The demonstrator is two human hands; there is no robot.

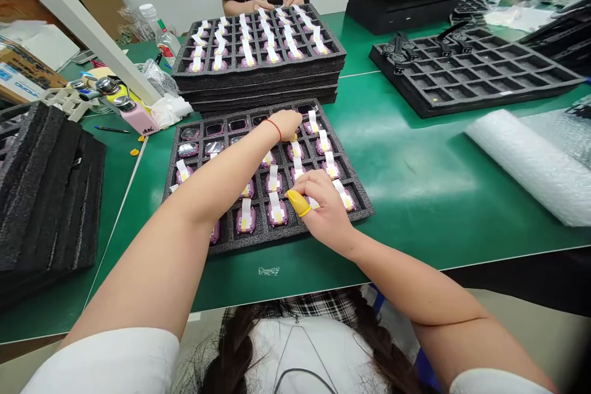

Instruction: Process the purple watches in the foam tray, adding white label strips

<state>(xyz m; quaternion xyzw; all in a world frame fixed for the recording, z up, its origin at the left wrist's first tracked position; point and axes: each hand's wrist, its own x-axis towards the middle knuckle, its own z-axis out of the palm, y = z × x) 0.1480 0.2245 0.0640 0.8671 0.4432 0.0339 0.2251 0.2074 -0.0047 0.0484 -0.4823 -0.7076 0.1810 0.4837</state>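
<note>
Head view: a glossy green table (pixel 415 166) bears a black foam compartment tray (pixel 263 237); left hand (pixel 287 125) above its far side, right hand (pixel 327 209) above its near side, fingers bent, grip impossible to tell; purple rounded-square devices (pixel 246 219) fill cells.

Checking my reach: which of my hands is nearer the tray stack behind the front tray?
Left. Your left hand is over far rows of the front tray, close to the tray stack; your right hand is over near rows.
</note>
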